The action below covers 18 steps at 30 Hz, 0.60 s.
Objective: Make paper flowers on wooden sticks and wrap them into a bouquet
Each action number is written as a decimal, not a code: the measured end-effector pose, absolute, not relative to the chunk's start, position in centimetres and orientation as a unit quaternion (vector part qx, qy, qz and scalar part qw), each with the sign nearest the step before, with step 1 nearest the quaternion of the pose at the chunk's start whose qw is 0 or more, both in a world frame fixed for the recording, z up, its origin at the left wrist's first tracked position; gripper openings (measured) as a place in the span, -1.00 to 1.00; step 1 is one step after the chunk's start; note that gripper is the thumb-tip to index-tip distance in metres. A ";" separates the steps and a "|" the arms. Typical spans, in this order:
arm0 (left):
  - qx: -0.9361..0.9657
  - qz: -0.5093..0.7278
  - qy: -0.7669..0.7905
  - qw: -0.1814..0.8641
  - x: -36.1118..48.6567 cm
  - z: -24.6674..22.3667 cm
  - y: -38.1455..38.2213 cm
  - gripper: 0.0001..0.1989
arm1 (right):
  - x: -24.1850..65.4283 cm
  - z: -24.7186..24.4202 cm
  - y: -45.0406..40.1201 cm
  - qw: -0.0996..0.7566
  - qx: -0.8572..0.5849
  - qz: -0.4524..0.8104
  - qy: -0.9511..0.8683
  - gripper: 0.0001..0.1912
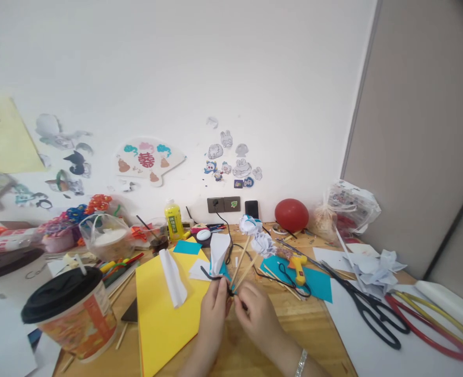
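Note:
My left hand (214, 305) and my right hand (257, 313) meet low in the middle of the head view. Between their closed fingertips is a black fuzzy strip (211, 274), its free end sticking out to the left. Wooden sticks (240, 264) rise from where the fingers meet, topped by two crumpled white paper flowers (263, 244). A folded white and blue paper piece (219, 252) stands just behind my left hand. My left fingers pinch the strip by the stick bases; my right fingers are curled at the same spot, their tips partly hidden.
Yellow sheets (164, 319) and a lidded cup (70, 314) lie and stand at the left. A yellow glue gun (298, 268) rests on blue paper (320, 287). Black scissors (376, 314) lie at the right, near crumpled paper (380, 269). A red balloon (291, 214) sits by the wall.

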<state>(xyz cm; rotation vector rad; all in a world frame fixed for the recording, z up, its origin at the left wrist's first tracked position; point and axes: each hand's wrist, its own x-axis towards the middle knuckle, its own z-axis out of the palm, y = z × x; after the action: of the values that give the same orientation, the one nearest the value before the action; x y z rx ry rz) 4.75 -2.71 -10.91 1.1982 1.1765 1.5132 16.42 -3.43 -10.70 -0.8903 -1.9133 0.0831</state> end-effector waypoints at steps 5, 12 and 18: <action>0.507 0.604 0.484 0.380 4.7 -10.9 -2.4 -0.56 | 16.5 -10.4 -3.5 0.462 -0.402 0.062 -0.788 -0.85; 0.551 0.572 0.525 0.305 4.7 -10.5 -2.5 -0.65 | 16.0 -10.7 -3.3 0.442 -0.401 0.067 -0.799 -0.73; 0.535 0.577 0.545 0.290 4.6 -10.8 -1.9 -0.65 | 16.2 -10.6 -2.6 0.428 -0.363 0.047 -0.826 -0.73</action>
<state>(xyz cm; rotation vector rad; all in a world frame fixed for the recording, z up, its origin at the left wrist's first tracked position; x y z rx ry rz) 4.63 -1.95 -10.77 1.4285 1.4532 1.5383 16.21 -2.58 -10.59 -0.9069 -2.0630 0.1166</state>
